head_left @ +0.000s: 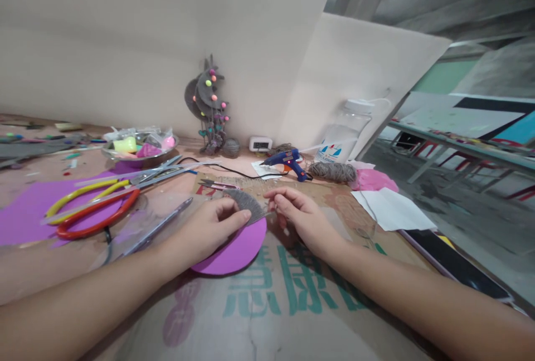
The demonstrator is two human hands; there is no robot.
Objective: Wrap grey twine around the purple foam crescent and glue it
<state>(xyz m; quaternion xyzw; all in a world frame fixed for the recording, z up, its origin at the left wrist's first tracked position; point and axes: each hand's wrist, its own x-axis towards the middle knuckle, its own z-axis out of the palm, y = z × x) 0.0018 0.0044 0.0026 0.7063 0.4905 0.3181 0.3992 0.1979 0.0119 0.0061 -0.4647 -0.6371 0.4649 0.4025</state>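
In the head view, a flat purple piece with a rounded edge sits low above the cardboard. Grey yarn is wound closely around its upper part. My left hand is closed on this piece, with the thumb lying over the wound yarn. To the right of it, my right hand has its fingers curled at a short strand leading off the wrapped part. Its fingertips are partly blurred. Small snips lie just beyond my left hand.
Behind are a blue glue gun, a clear bottle, a grey yarn skein and a small digital clock. Large scissors and a bowl stand left. A phone lies right. A grey crescent ornament leans against the wall.
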